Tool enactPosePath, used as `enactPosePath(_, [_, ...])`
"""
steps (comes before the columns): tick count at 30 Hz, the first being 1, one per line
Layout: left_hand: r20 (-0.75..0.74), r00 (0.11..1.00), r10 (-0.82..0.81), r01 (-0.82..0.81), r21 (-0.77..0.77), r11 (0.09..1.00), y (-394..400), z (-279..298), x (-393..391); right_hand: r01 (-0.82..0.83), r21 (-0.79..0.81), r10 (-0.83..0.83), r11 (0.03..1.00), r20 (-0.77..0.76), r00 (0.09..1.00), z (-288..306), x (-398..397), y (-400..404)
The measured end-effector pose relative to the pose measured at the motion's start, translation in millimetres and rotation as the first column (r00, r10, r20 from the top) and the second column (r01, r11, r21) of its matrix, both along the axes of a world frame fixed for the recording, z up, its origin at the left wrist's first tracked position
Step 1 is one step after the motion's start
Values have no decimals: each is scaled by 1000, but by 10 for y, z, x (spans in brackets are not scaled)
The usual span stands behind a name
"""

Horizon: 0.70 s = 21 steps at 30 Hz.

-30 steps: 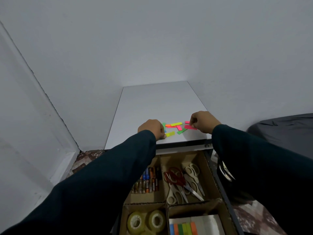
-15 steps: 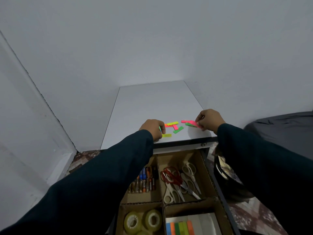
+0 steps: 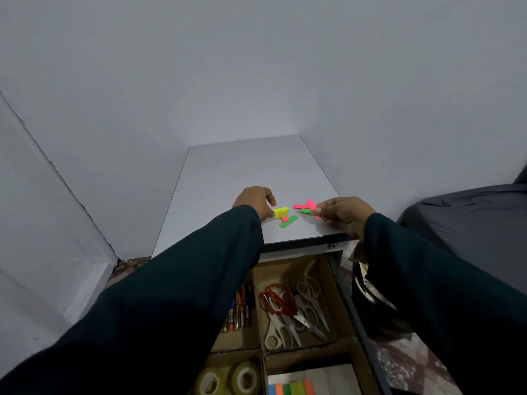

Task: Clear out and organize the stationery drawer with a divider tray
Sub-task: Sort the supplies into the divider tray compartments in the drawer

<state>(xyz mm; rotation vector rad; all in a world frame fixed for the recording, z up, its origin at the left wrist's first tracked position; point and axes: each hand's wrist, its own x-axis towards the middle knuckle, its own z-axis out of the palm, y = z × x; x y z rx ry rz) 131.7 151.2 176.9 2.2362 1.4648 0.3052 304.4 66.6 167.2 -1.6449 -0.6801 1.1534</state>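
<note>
Small neon sticky flags lie scattered near the front edge of the white desk top (image 3: pixel 245 166). My left hand (image 3: pixel 255 201) pinches a yellow flag stack (image 3: pixel 281 212), with a pink piece tucked under it. My right hand (image 3: pixel 343 213) pinches a pink flag (image 3: pixel 311 205) lifted off the surface. A green flag (image 3: pixel 288 221) lies loose between my hands; another green flag (image 3: pixel 307 211) and a pink flag (image 3: pixel 299 206) lie by my right fingers. Below, the open drawer holds a cardboard divider tray (image 3: pixel 338 297).
Tray compartments hold scissors (image 3: pixel 293 309), batteries and markers (image 3: pixel 241 312), two tape rolls (image 3: pixel 228 380) and a coloured sticky-note pad (image 3: pixel 291 387). White walls close in behind and left of the desk. A dark covered seat (image 3: pixel 467 223) stands at the right, a dark bin (image 3: pixel 373 303) beside the drawer.
My left hand has gathered yellow flags into a stack it now pinches. My right hand has lifted a pink flag off the desk. The loose pile has thinned.
</note>
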Motion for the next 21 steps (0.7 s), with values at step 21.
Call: enactPosePath(21, [-82,995,65,-48,191,980,-60,-123,188,-15,-23,16,1000,25,1000,-37,2,39])
